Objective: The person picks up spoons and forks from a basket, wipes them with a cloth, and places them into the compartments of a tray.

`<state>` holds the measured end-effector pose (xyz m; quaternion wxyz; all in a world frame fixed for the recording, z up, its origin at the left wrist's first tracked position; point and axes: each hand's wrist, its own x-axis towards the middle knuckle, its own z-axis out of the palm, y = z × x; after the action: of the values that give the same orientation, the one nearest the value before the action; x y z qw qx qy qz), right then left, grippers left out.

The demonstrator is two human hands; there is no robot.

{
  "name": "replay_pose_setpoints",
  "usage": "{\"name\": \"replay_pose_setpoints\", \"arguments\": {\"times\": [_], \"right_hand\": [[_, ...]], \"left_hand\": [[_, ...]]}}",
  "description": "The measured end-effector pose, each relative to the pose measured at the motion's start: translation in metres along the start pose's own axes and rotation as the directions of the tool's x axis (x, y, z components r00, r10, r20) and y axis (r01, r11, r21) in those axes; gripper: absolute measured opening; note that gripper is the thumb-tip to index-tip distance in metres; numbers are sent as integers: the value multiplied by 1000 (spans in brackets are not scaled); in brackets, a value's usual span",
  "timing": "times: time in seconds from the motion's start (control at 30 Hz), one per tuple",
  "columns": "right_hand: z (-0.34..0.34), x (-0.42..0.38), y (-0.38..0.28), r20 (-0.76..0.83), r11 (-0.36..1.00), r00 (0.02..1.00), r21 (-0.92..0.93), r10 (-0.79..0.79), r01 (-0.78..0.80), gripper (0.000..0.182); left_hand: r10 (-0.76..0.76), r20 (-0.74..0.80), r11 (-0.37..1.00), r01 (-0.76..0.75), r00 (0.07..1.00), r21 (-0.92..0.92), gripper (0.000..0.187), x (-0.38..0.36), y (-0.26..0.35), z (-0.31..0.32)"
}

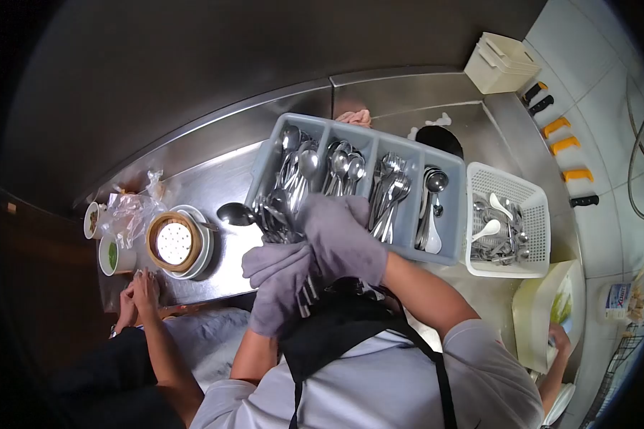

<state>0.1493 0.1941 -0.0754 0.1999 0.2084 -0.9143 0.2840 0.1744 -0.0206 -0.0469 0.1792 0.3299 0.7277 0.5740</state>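
Observation:
Both my hands wear grey-purple cloth gloves and meet in front of my black apron. My left hand is closed round a bunch of metal spoons; their bowls point up and away, and some handles stick out below the glove. One large spoon juts out to the left. Against the same bunch, my right hand is curled, its fingertips mostly hidden. Just beyond lies a grey cutlery tray with long compartments: spoons at left, forks further right, then larger spoons and a white spoon.
A white basket with mixed cutlery stands right of the tray. At left are a bamboo steamer on plates, bowls and another person's hands. Knives line the right wall near a cream container. Someone's hand touches a pale bin.

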Motion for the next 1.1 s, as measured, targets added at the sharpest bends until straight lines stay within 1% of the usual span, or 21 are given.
{"name": "replay_pose_setpoints", "arguments": {"times": [0.03,0.13,0.2,0.23,0.27,0.3,0.37,0.4,0.43,0.47,0.5,0.53,0.63,0.7,0.73,0.83,0.9,0.97,1.0,1.07,1.1], "right_hand": [[-5,13,5,83,998,996,-60,11,-6,7],[-12,39,15,342,977,937,-215,74,1,8],[-9,31,13,305,995,947,-42,96,-88,10],[-11,23,6,244,977,962,139,123,-161,11],[-11,17,2,208,952,966,232,151,-199,12],[-8,16,-3,191,966,968,167,164,-197,14],[-6,21,-11,177,927,954,-333,244,-175,16],[-2,23,-25,103,673,932,-719,347,-172,18],[-10,32,-41,8,397,912,-902,410,-171,19],[-38,31,-44,-33,653,853,-628,521,-423,19],[-70,35,-52,-16,757,780,-231,625,-611,20],[-84,35,-57,53,686,708,208,704,-697,21],[-56,13,-31,-16,574,750,654,661,-492,18],[-26,-4,1,235,833,881,296,412,-468,19],[-22,-3,9,388,921,870,114,305,-373,22],[-31,-16,-10,64,961,986,-241,155,-135,19],[-38,-13,-17,-136,950,973,-229,185,-213,12],[-27,-40,-8,2,925,969,-300,246,-234,18],[-29,-38,-15,66,899,924,-268,377,-348,19],[-45,-40,-25,-201,698,872,-531,447,-480,17],[-48,-46,-16,-266,705,869,-508,417,-494,19]], "left_hand": [[92,33,831,-95,995,548,43,-2,9,-6],[317,-76,784,-216,946,582,30,2,32,-20],[334,-139,758,-178,932,627,22,2,27,-24],[70,28,596,-64,997,801,21,17,38,-24],[-236,121,375,-24,964,927,20,40,51,-26],[-371,165,308,-46,914,950,20,55,54,-26],[40,77,675,-84,996,733,19,56,32,-19],[217,43,781,-199,975,592,19,51,23,-17],[229,61,803,-224,972,552,19,52,17,-14],[250,75,826,-253,965,503,18,52,13,-13],[266,91,841,-277,960,464,18,51,10,-10],[259,116,844,-283,959,456,18,49,8,-9],[273,185,840,-328,944,432,17,45,4,-9],[283,221,831,-354,933,429,17,45,-2,-7],[291,236,825,-368,927,429,17,47,-5,-5],[311,292,795,-416,905,442,16,48,-20,0],[319,324,767,-443,891,464,15,46,-33,1],[324,354,743,-468,877,479,15,40,-45,2],[328,366,737,-478,871,478,15,39,-47,4],[335,402,736,-503,852,452,19,36,-51,9],[334,425,739,-514,841,435,23,34,-50,12]]}}
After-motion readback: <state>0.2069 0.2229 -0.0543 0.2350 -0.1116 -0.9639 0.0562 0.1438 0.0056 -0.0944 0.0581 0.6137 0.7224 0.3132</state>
